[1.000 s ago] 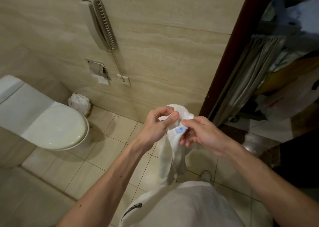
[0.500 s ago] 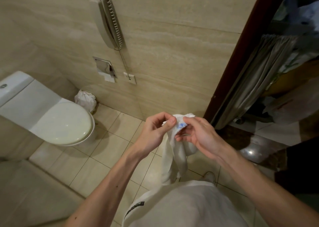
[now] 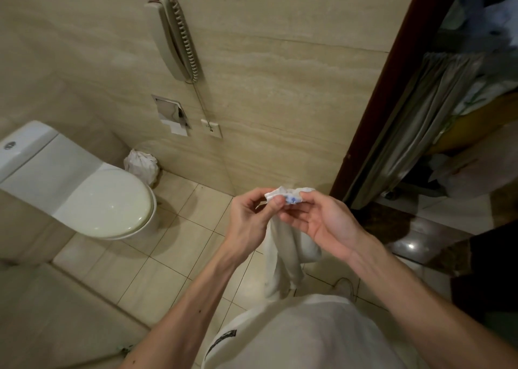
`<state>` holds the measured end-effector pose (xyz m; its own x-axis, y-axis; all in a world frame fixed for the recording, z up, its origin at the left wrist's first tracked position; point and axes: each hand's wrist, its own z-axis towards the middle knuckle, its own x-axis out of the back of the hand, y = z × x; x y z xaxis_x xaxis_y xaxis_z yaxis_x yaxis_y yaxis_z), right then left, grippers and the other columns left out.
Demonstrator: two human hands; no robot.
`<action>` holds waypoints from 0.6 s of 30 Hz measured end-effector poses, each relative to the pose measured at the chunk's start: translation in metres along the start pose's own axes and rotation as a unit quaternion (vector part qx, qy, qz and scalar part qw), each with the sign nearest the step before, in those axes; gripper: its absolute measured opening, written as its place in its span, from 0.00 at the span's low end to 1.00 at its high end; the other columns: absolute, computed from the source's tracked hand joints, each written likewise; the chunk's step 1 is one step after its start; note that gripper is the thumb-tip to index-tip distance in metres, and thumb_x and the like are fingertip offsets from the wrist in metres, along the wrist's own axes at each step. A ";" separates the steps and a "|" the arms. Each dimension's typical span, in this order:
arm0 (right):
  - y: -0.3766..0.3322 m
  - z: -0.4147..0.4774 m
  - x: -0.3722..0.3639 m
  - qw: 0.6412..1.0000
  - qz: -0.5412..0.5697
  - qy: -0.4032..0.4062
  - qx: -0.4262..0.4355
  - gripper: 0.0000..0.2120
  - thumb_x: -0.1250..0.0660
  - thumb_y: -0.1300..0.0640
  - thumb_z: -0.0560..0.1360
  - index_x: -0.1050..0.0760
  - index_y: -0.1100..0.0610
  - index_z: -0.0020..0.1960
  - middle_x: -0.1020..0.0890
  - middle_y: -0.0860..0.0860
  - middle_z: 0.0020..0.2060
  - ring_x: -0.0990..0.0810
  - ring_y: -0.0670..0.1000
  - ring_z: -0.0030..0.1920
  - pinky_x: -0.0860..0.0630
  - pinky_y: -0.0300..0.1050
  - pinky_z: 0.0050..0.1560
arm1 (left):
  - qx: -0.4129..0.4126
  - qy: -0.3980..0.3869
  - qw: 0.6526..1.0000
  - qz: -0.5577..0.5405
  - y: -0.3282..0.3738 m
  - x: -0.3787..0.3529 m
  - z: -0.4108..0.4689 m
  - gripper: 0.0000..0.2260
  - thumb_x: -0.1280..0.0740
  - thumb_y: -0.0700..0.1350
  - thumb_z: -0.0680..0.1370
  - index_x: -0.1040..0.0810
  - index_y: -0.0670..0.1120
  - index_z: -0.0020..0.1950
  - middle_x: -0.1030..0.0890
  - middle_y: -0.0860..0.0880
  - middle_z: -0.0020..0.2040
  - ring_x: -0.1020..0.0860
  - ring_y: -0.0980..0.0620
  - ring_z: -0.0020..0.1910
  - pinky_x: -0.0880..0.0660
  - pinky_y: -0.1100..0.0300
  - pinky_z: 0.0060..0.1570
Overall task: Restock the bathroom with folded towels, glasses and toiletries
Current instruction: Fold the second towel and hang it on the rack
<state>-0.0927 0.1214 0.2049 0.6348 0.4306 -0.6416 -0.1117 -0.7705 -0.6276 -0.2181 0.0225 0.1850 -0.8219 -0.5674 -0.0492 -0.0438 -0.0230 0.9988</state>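
Soft white cloth towel (image 3: 281, 256); glossy, smooth toilet lid (image 3: 112, 203); veined stone-look wall tiles (image 3: 280, 88); faintly shiny floor tiles (image 3: 173, 259); dark wooden door frame (image 3: 389, 82).

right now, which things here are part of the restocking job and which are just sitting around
In the job: white towel, pinched at its top edge by left hand and right hand.
Just there: toilet, wall phone, lined bin.

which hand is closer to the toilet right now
Left. The left hand pinches the towel on the side facing the toilet; the right hand pinches it on the far side, nearer the door frame.
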 end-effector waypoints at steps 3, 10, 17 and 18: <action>-0.003 -0.002 0.000 1.000 -0.014 -0.019 -0.005 0.15 0.44 0.61 0.82 0.25 0.70 0.59 0.17 0.65 0.50 0.15 0.58 0.48 0.17 0.46 0.48 | -0.022 0.014 0.999 0.020 0.002 0.001 0.006 0.05 0.31 0.46 0.75 0.18 0.44 0.45 0.17 0.54 0.37 0.22 0.59 0.38 0.26 0.66 0.41; -0.017 -0.001 0.029 0.965 -0.244 0.054 0.085 0.08 0.36 0.58 0.80 0.24 0.63 0.50 0.17 0.55 0.40 0.19 0.52 0.42 0.21 0.44 0.41 | -0.040 0.069 0.993 0.090 0.008 0.012 0.023 0.15 0.39 0.54 0.83 0.26 0.45 0.42 0.31 0.44 0.35 0.35 0.48 0.33 0.38 0.50 0.30; 0.002 0.021 0.073 0.865 -0.472 0.107 0.131 0.14 0.25 0.62 0.71 0.23 0.49 0.52 0.18 0.47 0.51 0.19 0.47 0.52 0.22 0.42 0.53 | -0.042 -0.051 0.994 0.086 0.049 0.021 0.041 0.16 0.39 0.46 0.84 0.28 0.47 0.35 0.28 0.53 0.32 0.31 0.57 0.32 0.33 0.64 0.34; 0.005 0.022 0.073 0.861 -0.482 0.097 0.129 0.17 0.24 0.62 0.70 0.24 0.47 0.53 0.19 0.45 0.53 0.20 0.46 0.53 0.23 0.43 0.55 | -0.048 -0.078 0.992 0.088 0.054 0.022 0.042 0.17 0.37 0.47 0.83 0.29 0.44 0.35 0.29 0.52 0.31 0.32 0.55 0.32 0.34 0.65 0.34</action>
<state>-0.0635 0.1600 0.1450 0.6411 0.7051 0.3030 0.3885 0.0424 -0.9205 -0.2628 0.0433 0.2375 -0.8899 -0.4361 0.1336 0.1570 -0.0180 0.9874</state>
